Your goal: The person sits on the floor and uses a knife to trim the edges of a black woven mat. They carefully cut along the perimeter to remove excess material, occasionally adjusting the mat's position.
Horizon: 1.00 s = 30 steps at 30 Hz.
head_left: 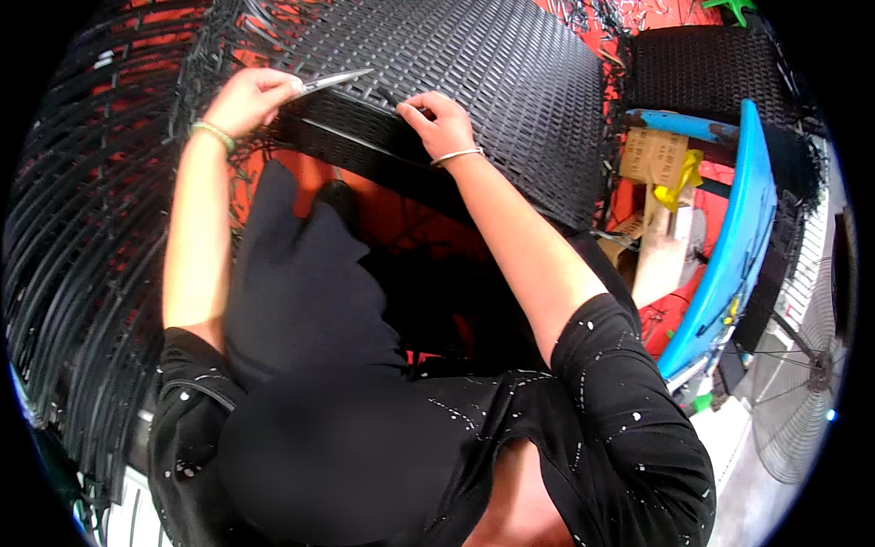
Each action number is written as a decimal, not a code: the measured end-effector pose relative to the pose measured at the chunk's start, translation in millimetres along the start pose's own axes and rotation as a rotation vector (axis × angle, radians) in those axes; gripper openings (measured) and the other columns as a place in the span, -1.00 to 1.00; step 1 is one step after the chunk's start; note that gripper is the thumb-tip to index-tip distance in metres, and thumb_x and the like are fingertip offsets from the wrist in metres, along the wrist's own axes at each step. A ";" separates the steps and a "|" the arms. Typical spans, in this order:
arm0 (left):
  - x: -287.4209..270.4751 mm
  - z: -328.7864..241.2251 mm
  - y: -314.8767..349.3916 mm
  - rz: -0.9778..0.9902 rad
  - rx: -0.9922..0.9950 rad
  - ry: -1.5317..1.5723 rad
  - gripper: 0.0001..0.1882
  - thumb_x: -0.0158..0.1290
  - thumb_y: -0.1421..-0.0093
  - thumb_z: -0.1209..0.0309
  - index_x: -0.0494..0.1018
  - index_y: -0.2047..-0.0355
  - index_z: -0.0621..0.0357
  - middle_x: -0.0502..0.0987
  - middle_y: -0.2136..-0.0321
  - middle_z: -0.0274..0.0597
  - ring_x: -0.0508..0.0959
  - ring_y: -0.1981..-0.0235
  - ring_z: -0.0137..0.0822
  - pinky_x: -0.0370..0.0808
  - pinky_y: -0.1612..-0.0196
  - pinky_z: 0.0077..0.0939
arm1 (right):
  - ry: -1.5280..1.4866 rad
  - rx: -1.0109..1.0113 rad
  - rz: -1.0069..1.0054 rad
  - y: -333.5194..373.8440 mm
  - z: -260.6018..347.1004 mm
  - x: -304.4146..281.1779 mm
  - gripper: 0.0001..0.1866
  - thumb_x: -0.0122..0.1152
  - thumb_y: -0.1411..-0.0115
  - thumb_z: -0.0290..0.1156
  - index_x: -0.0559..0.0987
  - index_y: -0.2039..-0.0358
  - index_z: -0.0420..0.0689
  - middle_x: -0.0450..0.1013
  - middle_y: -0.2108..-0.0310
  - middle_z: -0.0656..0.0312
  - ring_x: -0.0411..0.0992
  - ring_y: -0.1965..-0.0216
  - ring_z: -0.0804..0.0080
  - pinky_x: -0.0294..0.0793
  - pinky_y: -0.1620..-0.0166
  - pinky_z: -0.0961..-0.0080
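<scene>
Over the near edge of a black woven panel (pixel 474 55), my left hand (pixel 253 98) is closed around what look like scissors (pixel 335 81), their silver pointed blades aimed right. The handles are mostly hidden in my fingers. My right hand (pixel 439 123) rests at the same edge, thumb and forefinger pinching the end of a short black plastic strip (pixel 387 95). A small gap separates the blade tips from that strip. Below the edge, the panel's dark woven side (pixel 365 137) faces me.
Long black plastic strands (pixel 82 210) hang in a dense bundle at the left. To the right stand a blue curved plastic piece (pixel 729 246), a cardboard box (pixel 653 157) with yellow wrapping (pixel 679 182), and a wire-caged fan (pixel 802 383). Strip scraps litter the red floor (pixel 674 314).
</scene>
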<state>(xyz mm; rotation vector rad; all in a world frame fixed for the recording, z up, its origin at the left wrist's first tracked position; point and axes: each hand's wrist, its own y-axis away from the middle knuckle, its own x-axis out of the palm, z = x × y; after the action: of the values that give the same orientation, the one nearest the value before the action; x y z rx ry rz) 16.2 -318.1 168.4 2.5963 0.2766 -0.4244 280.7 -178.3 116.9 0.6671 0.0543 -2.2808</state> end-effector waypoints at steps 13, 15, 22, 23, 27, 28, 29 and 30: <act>-6.5 -12.9 -7.6 0.117 0.113 -0.291 -0.80 0.02 -0.14 0.39 0.52 0.45 0.31 0.37 0.73 -0.41 0.31 0.75 -0.57 0.24 0.67 -0.60 | -0.411 0.177 0.233 -35.7 51.5 -21.8 -0.80 0.14 -0.16 -0.31 0.53 0.43 -0.21 0.48 0.60 0.29 0.31 0.64 0.64 0.32 0.51 0.69; -2.0 -16.7 -12.6 0.151 0.084 -0.284 -0.80 0.01 -0.13 0.40 0.51 0.46 0.31 0.36 0.74 -0.40 0.31 0.76 -0.56 0.23 0.68 -0.59 | -0.284 0.385 0.242 -25.2 28.0 -21.0 -0.78 0.24 -0.08 -0.29 0.55 0.52 -0.19 0.42 0.68 0.34 0.28 0.67 0.64 0.24 0.55 0.68; 6.9 -19.0 -20.6 0.216 0.045 -0.253 -0.81 -0.02 -0.13 0.41 0.52 0.44 0.29 0.35 0.77 -0.42 0.27 0.79 -0.59 0.21 0.71 -0.60 | -0.137 0.534 0.104 2.2 4.7 -28.3 -0.78 0.33 -0.01 -0.31 0.55 0.63 -0.15 0.31 0.72 0.43 0.15 0.70 0.70 0.08 0.58 0.71; 8.2 -12.5 -22.6 0.233 0.061 -0.230 -0.81 -0.02 -0.14 0.41 0.53 0.43 0.28 0.35 0.77 -0.42 0.27 0.79 -0.59 0.21 0.71 -0.60 | -0.119 0.538 0.126 -0.4 9.0 -31.2 -0.77 0.34 0.00 -0.30 0.54 0.64 -0.15 0.32 0.72 0.42 0.16 0.69 0.70 0.09 0.58 0.70; 8.7 38.4 -27.4 0.251 0.021 -0.029 -0.78 0.02 -0.18 0.30 0.55 0.39 0.20 0.37 0.76 -0.46 0.24 0.81 -0.63 0.16 0.73 -0.68 | 0.035 0.468 0.224 -22.3 35.1 -33.6 -0.77 0.38 0.08 -0.29 0.60 0.57 -0.21 0.43 0.66 0.31 0.30 0.62 0.59 0.29 0.48 0.62; 11.4 44.6 -28.0 0.250 -0.001 0.038 -0.77 0.03 -0.19 0.28 0.55 0.39 0.18 0.36 0.76 -0.47 0.23 0.81 -0.64 0.14 0.74 -0.69 | 0.088 0.441 0.250 -28.2 36.6 -34.0 -0.75 0.39 0.10 -0.30 0.62 0.53 -0.24 0.47 0.63 0.26 0.36 0.60 0.55 0.37 0.45 0.58; 14.8 43.3 -25.2 0.253 -0.008 0.095 -0.74 0.03 -0.20 0.21 0.55 0.39 0.13 0.33 0.78 -0.50 0.20 0.81 -0.67 0.08 0.75 -0.73 | 0.202 0.408 0.339 -38.4 29.5 -35.8 -0.67 0.31 0.06 -0.16 0.64 0.44 -0.19 0.52 0.55 0.23 0.46 0.49 0.44 0.43 0.33 0.53; 17.2 43.2 -24.8 0.256 -0.001 0.119 -0.75 0.03 -0.20 0.21 0.55 0.39 0.12 0.32 0.78 -0.51 0.20 0.81 -0.67 0.07 0.76 -0.73 | 0.326 0.334 0.410 -48.2 23.1 -37.8 -0.64 0.27 0.05 -0.10 0.64 0.42 -0.17 0.53 0.51 0.22 0.47 0.43 0.40 0.42 0.29 0.52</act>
<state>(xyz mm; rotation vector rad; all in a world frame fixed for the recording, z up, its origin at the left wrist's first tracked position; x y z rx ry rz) 15.0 -316.3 115.8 2.6150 -0.0173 -0.1798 260.0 -124.3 147.4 1.1084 -0.2884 -1.7846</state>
